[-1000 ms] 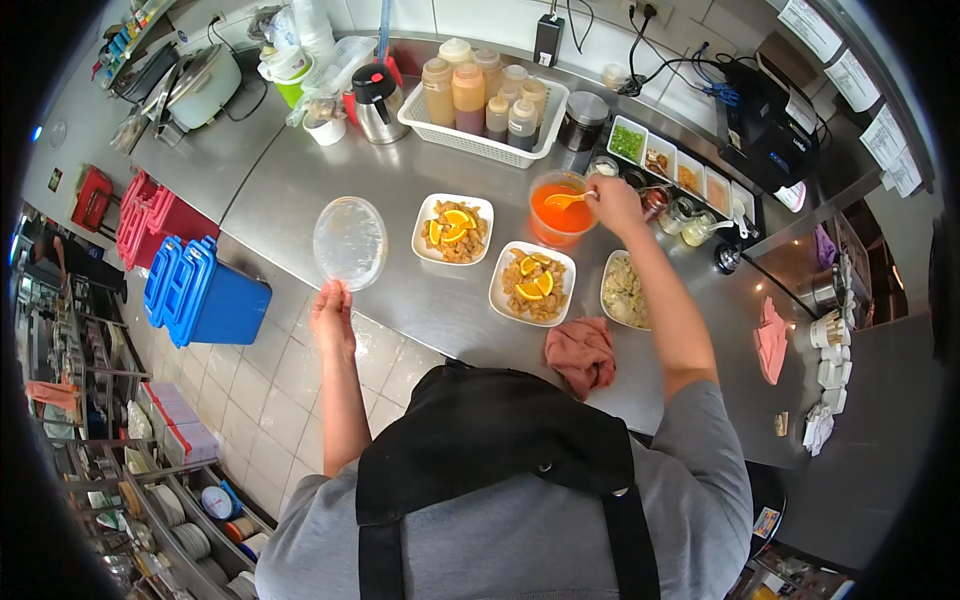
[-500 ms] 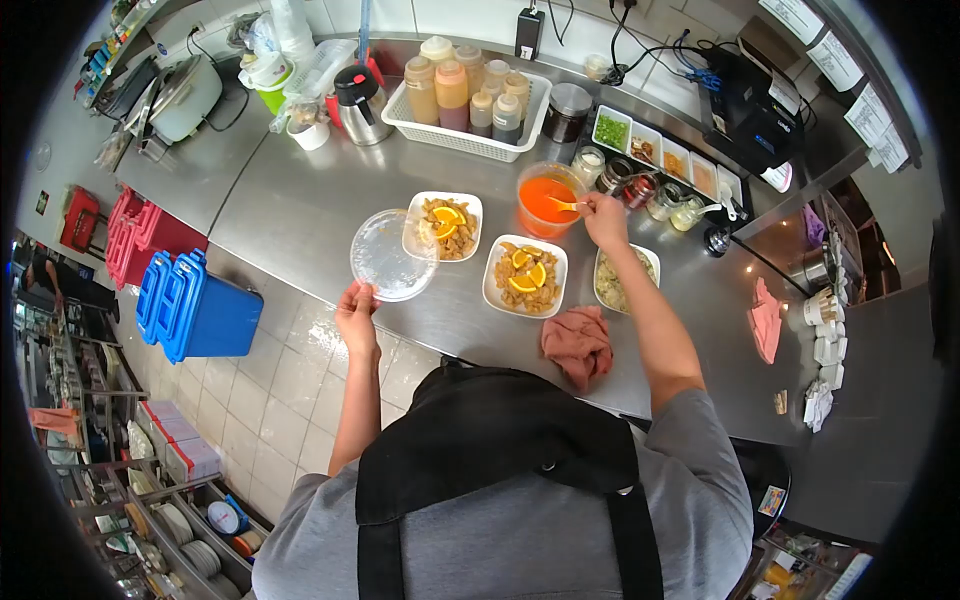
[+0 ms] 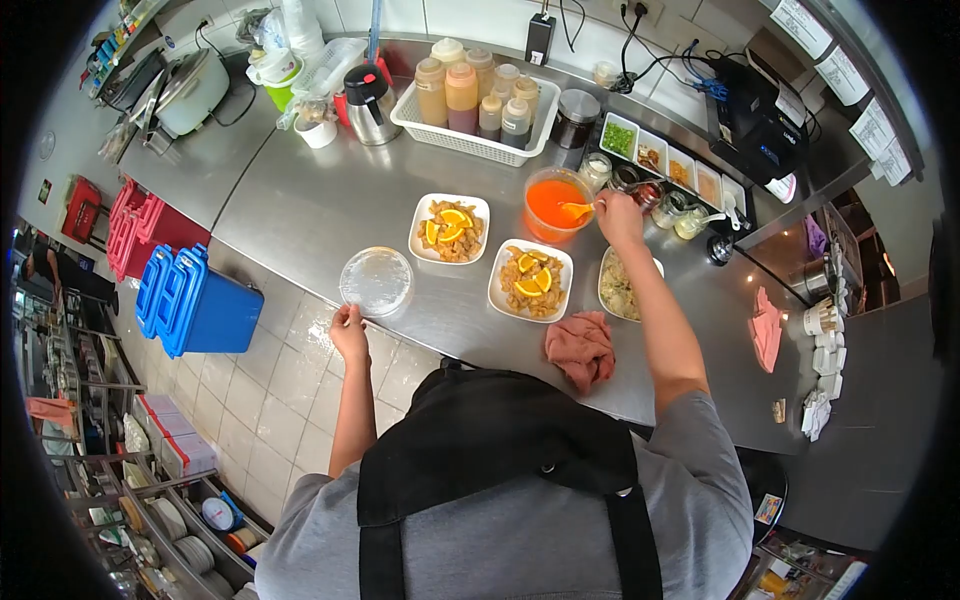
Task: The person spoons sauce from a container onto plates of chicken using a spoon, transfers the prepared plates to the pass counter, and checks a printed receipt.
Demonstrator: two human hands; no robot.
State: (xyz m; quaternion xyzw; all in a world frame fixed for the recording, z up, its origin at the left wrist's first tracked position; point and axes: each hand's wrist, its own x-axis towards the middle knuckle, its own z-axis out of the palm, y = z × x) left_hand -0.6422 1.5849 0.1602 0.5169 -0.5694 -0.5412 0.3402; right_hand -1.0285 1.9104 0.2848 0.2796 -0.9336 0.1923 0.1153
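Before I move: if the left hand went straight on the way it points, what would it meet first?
The clear lid, which the left hand seems to touch. Past it, the counter looks bare up to about the steel jug; hand height is hard to judge.

spoon [image 3: 577, 210] part-hidden by right hand [image 3: 620, 217], paper slips [image 3: 843, 76] illegible (print too small)

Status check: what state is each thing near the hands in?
Tub: open, holding orange liquid
Orange spoon: in right hand, bowl in tub
Clear lid: off the tub, by left hand
Left dish: filled, topped with orange slices
Middle dish: filled, likewise topped
Right dish: filled, partly hidden
Cloth: crumpled
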